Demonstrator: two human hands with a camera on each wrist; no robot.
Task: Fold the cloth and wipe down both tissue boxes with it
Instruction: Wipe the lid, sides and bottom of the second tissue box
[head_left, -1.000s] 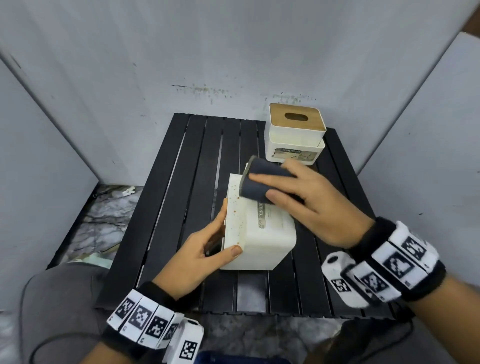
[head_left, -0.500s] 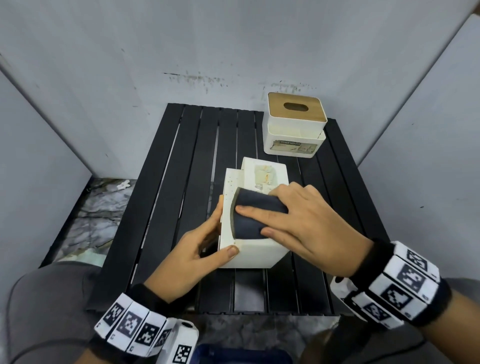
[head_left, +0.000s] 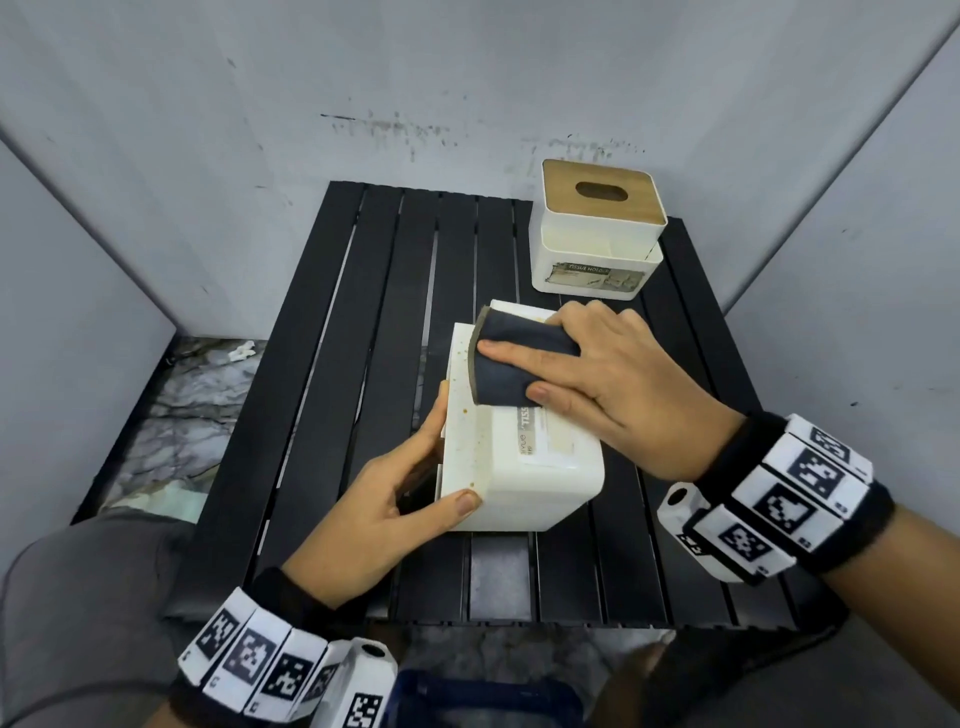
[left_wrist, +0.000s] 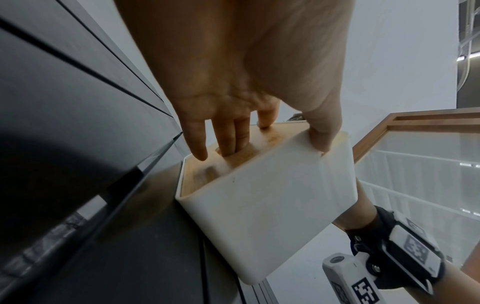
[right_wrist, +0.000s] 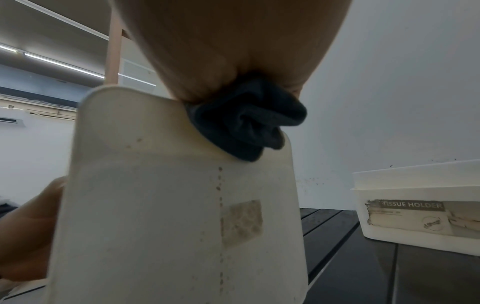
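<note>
A white tissue box (head_left: 524, 467) lies on its side in the middle of the black slatted table (head_left: 322, 405), its top face speckled with brown stains. My left hand (head_left: 384, 509) grips its left end, thumb on the near corner, fingers on its wooden lid (left_wrist: 233, 156). My right hand (head_left: 587, 379) presses a folded dark blue cloth (head_left: 514, 364) flat onto the far part of the box's top. In the right wrist view the cloth (right_wrist: 246, 121) bunches under my palm at the box's upper edge (right_wrist: 182, 185). A second white tissue box (head_left: 597, 234) with a wooden lid stands upright at the table's far right.
Grey walls close in behind and on both sides of the table. A marbled floor (head_left: 171, 426) shows to the left of the table. The far-left slats hold nothing. The second box (right_wrist: 420, 207) stands just beyond the one I hold.
My right hand slid the cloth toward me along the box top, then back away to the far end. My left hand kept its grip on the box.
</note>
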